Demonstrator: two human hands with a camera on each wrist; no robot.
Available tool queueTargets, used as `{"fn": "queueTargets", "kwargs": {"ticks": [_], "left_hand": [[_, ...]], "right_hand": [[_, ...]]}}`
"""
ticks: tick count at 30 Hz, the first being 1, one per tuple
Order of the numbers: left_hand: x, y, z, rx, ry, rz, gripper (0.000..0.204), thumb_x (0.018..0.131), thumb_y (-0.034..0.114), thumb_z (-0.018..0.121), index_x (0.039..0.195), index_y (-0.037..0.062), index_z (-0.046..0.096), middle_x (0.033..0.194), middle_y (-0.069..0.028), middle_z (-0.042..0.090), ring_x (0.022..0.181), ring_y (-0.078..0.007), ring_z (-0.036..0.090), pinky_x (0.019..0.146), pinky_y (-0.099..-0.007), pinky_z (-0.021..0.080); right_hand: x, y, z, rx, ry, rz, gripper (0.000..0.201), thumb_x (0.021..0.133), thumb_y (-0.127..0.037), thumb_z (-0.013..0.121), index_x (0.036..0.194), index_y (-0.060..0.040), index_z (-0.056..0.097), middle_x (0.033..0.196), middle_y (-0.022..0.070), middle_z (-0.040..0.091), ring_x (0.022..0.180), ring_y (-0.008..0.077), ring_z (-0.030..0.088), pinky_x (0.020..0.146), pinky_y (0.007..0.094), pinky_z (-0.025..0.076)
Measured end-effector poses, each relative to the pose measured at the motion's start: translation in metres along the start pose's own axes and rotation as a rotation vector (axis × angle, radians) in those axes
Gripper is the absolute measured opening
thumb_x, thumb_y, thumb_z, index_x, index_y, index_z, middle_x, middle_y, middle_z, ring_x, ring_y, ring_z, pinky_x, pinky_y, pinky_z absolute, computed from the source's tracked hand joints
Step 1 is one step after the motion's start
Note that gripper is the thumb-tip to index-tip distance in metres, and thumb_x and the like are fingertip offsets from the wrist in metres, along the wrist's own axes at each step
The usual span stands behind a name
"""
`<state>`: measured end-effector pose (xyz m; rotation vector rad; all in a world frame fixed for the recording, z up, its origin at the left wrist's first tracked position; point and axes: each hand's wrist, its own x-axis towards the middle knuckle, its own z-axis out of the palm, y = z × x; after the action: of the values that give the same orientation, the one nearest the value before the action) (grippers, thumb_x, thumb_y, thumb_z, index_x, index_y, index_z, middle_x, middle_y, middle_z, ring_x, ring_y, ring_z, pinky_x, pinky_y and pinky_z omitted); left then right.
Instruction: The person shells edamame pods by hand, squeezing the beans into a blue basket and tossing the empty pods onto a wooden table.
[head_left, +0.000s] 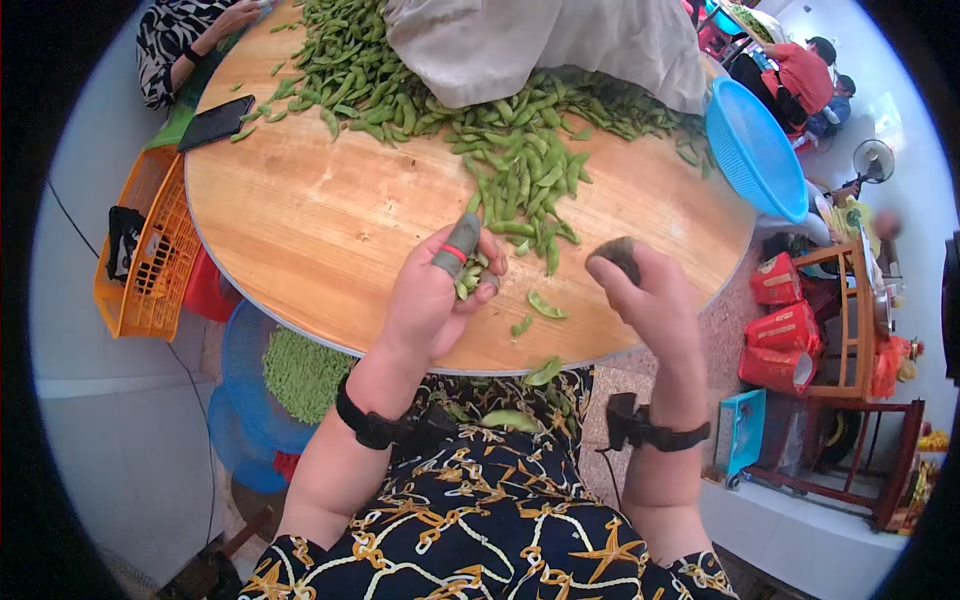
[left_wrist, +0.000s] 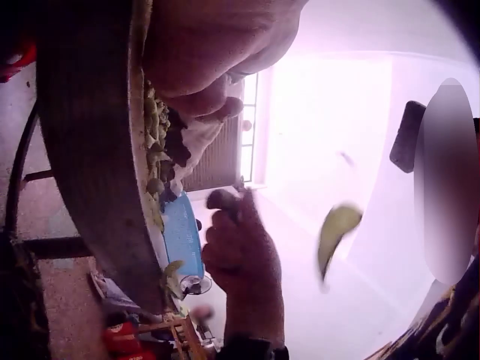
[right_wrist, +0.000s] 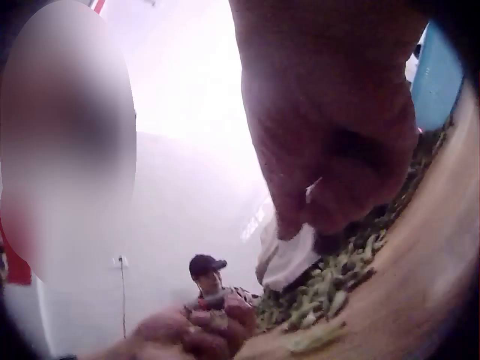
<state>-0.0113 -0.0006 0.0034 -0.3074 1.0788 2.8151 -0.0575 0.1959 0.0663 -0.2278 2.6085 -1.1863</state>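
My left hand (head_left: pixel 430 290) holds several shelled green soybeans (head_left: pixel 468 280) in its curled fingers, over the front of the round table (head_left: pixel 330 220). A dark finger cover (head_left: pixel 460 240) with a red band sits on its thumb. My right hand (head_left: pixel 655 300) is raised to the right, apart from the left, its fingers loosely curled with nothing seen in them; a dark cover (head_left: pixel 618 258) wraps a fingertip. A soybean pod (left_wrist: pixel 337 236) hangs in mid-air in the left wrist view. Loose pods (head_left: pixel 545 305) lie between the hands, and a pile of pods (head_left: pixel 520 170) lies beyond.
A pale cloth (head_left: pixel 560 45) covers part of the pile. A blue basket (head_left: pixel 755 150) leans at the table's right edge; a phone (head_left: pixel 215 124) lies at the left. Below left, shelled beans (head_left: pixel 305 375) fill a blue basket near an orange crate (head_left: pixel 150 250). Another person's hand (head_left: pixel 238 15) is at upper left.
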Motion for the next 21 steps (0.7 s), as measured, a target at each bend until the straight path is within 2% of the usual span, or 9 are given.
{"fn": "queueTargets", "kwargs": {"ticks": [1, 2, 4, 5, 6, 9, 15, 18, 21], "left_hand": [[0.002, -0.001, -0.001, -0.003, 0.005, -0.01, 0.017, 0.09, 0.012, 0.045, 0.099, 0.0031, 0.055, 0.076, -0.0046, 0.052, 0.056, -0.0073, 0.045, 0.045, -0.0142, 0.033], [0.002, -0.003, -0.001, 0.006, 0.004, -0.005, 0.017, 0.09, 0.012, 0.045, 0.099, 0.0031, 0.055, 0.076, -0.0046, 0.052, 0.056, -0.0073, 0.045, 0.045, -0.0142, 0.033], [0.002, -0.005, 0.001, 0.101, 0.049, 0.066, 0.016, 0.09, 0.013, 0.045, 0.098, 0.0034, 0.055, 0.078, -0.0038, 0.052, 0.055, -0.0074, 0.045, 0.044, -0.0139, 0.033], [0.003, -0.003, 0.002, 0.106, 0.048, 0.072, 0.016, 0.09, 0.013, 0.045, 0.098, 0.0034, 0.055, 0.078, -0.0038, 0.052, 0.055, -0.0074, 0.045, 0.044, -0.0139, 0.033], [0.001, -0.001, 0.003, 0.108, 0.047, 0.054, 0.016, 0.09, 0.013, 0.046, 0.097, 0.0033, 0.055, 0.078, -0.0035, 0.052, 0.056, -0.0075, 0.045, 0.045, -0.0138, 0.034], [0.003, -0.003, 0.001, 0.091, 0.068, 0.041, 0.015, 0.09, 0.013, 0.046, 0.097, 0.0031, 0.055, 0.078, -0.003, 0.052, 0.058, -0.0071, 0.046, 0.047, -0.0135, 0.035], [-0.001, -0.001, 0.0, 0.097, 0.068, 0.017, 0.015, 0.089, 0.013, 0.047, 0.096, 0.0035, 0.056, 0.078, -0.0026, 0.052, 0.057, -0.0063, 0.046, 0.045, -0.013, 0.034], [-0.004, 0.001, 0.002, 0.089, 0.049, 0.006, 0.014, 0.089, 0.014, 0.047, 0.094, 0.0037, 0.056, 0.077, -0.0024, 0.053, 0.056, -0.0063, 0.046, 0.044, -0.013, 0.034], [-0.006, 0.005, 0.004, 0.077, 0.02, -0.039, 0.014, 0.089, 0.013, 0.047, 0.094, 0.0039, 0.056, 0.077, -0.0022, 0.053, 0.058, -0.0066, 0.047, 0.046, -0.0132, 0.035]], "right_hand": [[0.009, 0.014, 0.013, -0.151, 0.149, -0.199, 0.018, 0.078, -0.02, 0.063, 0.08, -0.0023, 0.061, 0.063, 0.0153, 0.059, 0.055, 0.0219, 0.057, 0.052, 0.0307, 0.045], [0.013, 0.023, 0.023, -0.145, 0.152, -0.204, 0.018, 0.078, -0.02, 0.063, 0.08, -0.0023, 0.061, 0.063, 0.0153, 0.059, 0.055, 0.0219, 0.057, 0.052, 0.0307, 0.045], [0.013, 0.018, 0.045, -0.176, 0.289, -0.34, 0.018, 0.077, -0.022, 0.064, 0.079, -0.0042, 0.06, 0.065, 0.0183, 0.058, 0.059, 0.0297, 0.06, 0.052, 0.0351, 0.046], [0.012, 0.015, 0.052, -0.311, 0.299, -0.408, 0.023, 0.078, -0.026, 0.062, 0.08, -0.0044, 0.056, 0.063, 0.0158, 0.06, 0.057, 0.0311, 0.06, 0.051, 0.0376, 0.047], [0.014, 0.011, 0.058, -0.309, 0.301, -0.407, 0.023, 0.078, -0.026, 0.062, 0.08, -0.0044, 0.056, 0.063, 0.0158, 0.06, 0.057, 0.0311, 0.06, 0.051, 0.0376, 0.047], [0.017, 0.001, 0.076, -0.7, 0.27, -0.31, 0.027, 0.082, -0.032, 0.056, 0.078, -0.0062, 0.049, 0.057, 0.012, 0.059, 0.051, 0.0286, 0.061, 0.047, 0.0378, 0.048], [0.023, -0.008, 0.083, -0.805, 0.206, -0.297, 0.007, 0.078, -0.013, 0.051, 0.08, -0.0071, 0.048, 0.058, 0.011, 0.059, 0.053, 0.0278, 0.062, 0.048, 0.0371, 0.049], [0.015, -0.009, 0.075, -0.753, 0.126, -0.315, 0.007, 0.074, -0.007, 0.05, 0.08, -0.0067, 0.048, 0.06, 0.0116, 0.06, 0.056, 0.0274, 0.062, 0.05, 0.0368, 0.049], [0.013, -0.007, 0.073, -0.724, 0.12, -0.268, 0.009, 0.075, -0.01, 0.053, 0.082, -0.0062, 0.049, 0.064, 0.0129, 0.061, 0.06, 0.0282, 0.063, 0.052, 0.037, 0.05]]}}
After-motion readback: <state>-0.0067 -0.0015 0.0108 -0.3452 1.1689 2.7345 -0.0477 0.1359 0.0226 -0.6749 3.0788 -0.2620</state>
